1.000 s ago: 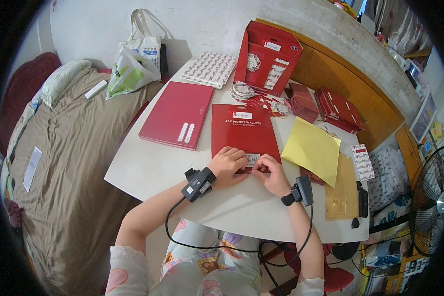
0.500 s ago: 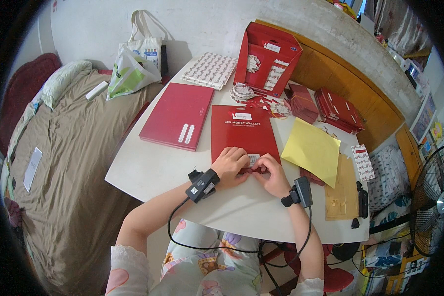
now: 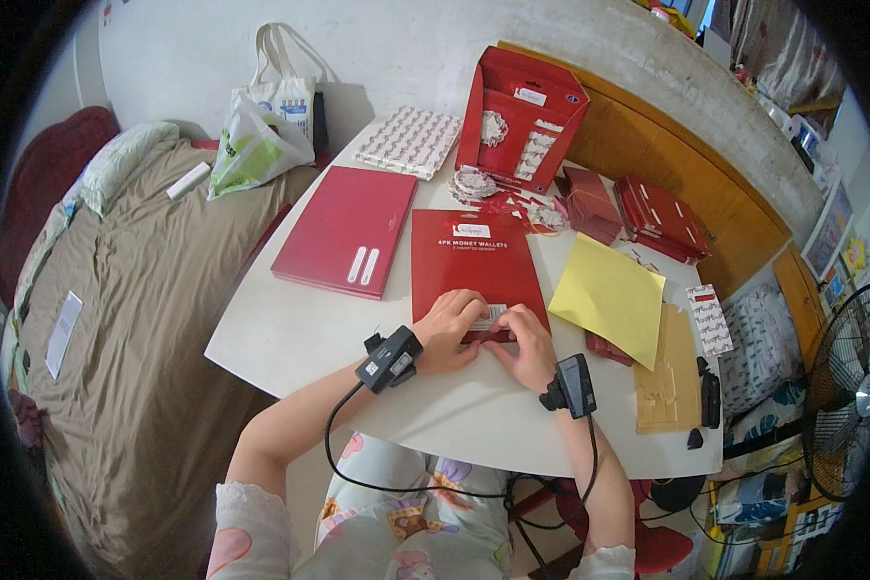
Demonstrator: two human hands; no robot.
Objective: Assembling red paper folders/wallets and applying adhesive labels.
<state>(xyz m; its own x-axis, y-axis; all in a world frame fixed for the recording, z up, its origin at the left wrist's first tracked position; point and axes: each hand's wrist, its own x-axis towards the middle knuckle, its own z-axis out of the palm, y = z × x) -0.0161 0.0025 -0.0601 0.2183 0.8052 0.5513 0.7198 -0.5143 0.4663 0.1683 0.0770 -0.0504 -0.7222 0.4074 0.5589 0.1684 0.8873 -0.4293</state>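
Note:
A flat red packet point(image 3: 475, 267) with light printing and a white label near its top lies on the white table in front of me. My left hand point(image 3: 450, 331) is bent over its near left part, fingers curled and thumb at the near edge. My right hand point(image 3: 522, 346) pinches the near edge beside it, index finger and thumb close together. The thumbs almost meet there. A white barcode label point(image 3: 485, 317) shows partly between the hands. The fingers hide most of the near edge.
Left of the packet lies a dark red flat stack point(image 3: 348, 222); right, a yellow sheet point(image 3: 610, 295) over a tan envelope point(image 3: 672, 396). Behind stand a red display box point(image 3: 522, 121), patterned packs point(image 3: 408, 140), stickers point(image 3: 474, 184) and wallet stacks point(image 3: 659, 217). Cables hang from both wrists.
My right hand has shifted slightly down and left, and its wrist has turned a little. My left hand stays nearly in place at the packet's near edge.

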